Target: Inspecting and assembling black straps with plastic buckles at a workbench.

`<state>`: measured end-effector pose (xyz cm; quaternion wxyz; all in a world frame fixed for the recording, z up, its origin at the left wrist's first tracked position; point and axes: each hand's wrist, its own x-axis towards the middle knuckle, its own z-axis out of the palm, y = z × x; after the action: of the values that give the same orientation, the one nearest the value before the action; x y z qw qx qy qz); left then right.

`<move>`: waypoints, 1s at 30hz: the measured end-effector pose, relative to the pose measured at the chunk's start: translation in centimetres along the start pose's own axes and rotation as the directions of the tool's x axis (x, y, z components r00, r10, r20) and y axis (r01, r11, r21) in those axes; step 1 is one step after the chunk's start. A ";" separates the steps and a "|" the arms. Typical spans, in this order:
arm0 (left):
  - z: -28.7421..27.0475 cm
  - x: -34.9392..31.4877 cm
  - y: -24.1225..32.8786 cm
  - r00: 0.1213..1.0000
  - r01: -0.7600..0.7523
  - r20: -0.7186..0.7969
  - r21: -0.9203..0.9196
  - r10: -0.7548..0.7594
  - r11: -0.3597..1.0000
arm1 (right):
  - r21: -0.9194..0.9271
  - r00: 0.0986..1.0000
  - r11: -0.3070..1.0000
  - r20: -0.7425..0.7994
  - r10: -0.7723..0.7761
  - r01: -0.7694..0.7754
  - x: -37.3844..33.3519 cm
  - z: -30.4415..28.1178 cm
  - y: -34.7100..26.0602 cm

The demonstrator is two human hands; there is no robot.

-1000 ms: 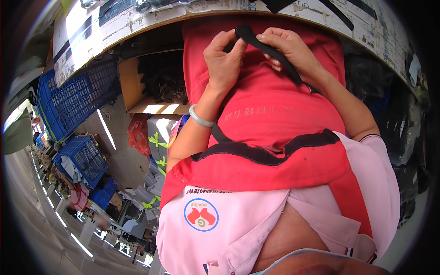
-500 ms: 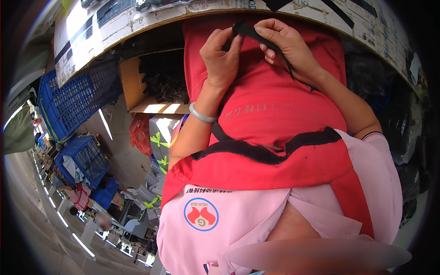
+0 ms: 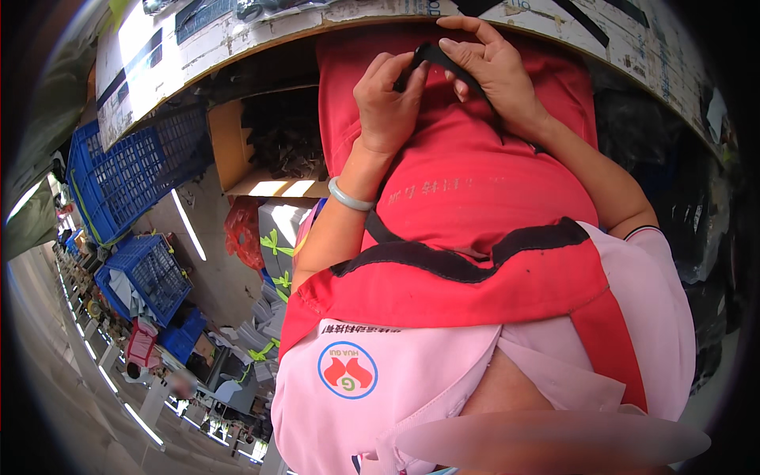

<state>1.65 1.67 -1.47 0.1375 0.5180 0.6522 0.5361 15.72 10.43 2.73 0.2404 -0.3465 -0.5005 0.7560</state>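
Observation:
A narrow black fabric strip point(image 3: 457, 66) arches between my hands, above the red apron point(image 3: 483, 182) on my lap. My left hand point(image 3: 388, 99), with a pale bangle on its wrist, pinches one end between thumb and fingers. My right hand point(image 3: 500, 87) has the strip running between its thumb and curled lower fingers, with the index finger raised off it. From there the strip trails below the right palm toward the wrist. The exact grip under the right thumb is partly hidden.
A worn white-topped table point(image 3: 332, 24) curves across ahead, with dark pieces on it. An open cardboard box point(image 3: 229, 146) of dark pieces sits under it to the left. Blue plastic crates point(image 3: 119, 178) stand further left. Dark plastic bags point(image 3: 681, 206) lie at the right.
My right index finger has lifted and straightened away from the strip. My left hand has shifted slightly to the right, and the strip's bend has moved right and a little lower.

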 end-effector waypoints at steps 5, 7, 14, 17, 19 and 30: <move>0.0 -0.5 -0.5 0.996 -0.062 0.064 0.050 0.059 0.997 | -0.089 0.997 0.993 -0.010 -0.083 0.081 0.6 -0.3 0.9; -0.1 -0.5 -0.8 0.991 -0.100 0.090 0.054 0.095 0.993 | 0.049 0.993 0.993 0.048 0.108 -0.110 1.1 -1.1 1.7; -1.3 0.1 0.8 0.717 0.676 0.495 -0.666 -0.490 0.316 | 0.113 0.960 0.961 0.157 0.232 -0.251 1.8 -2.4 1.2; -1.3 0.4 0.1 0.578 0.735 0.623 -0.678 -0.527 0.003 | -0.102 0.991 0.993 0.117 0.063 -0.051 1.4 -1.7 1.3; -0.2 0.4 0.5 0.602 0.758 0.548 -0.622 -0.581 0.198 | -0.344 0.916 0.849 0.122 -0.383 0.401 1.9 -2.8 3.7; -0.6 0.8 1.9 0.801 0.575 0.241 -0.567 -0.548 0.590 | -0.388 0.982 0.907 0.031 0.189 -0.162 -0.4 -1.8 -1.7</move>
<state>1.92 1.82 0.69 0.4732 0.2227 0.5672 0.6362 17.33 11.84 3.93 0.0819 -0.4045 -0.6134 0.6733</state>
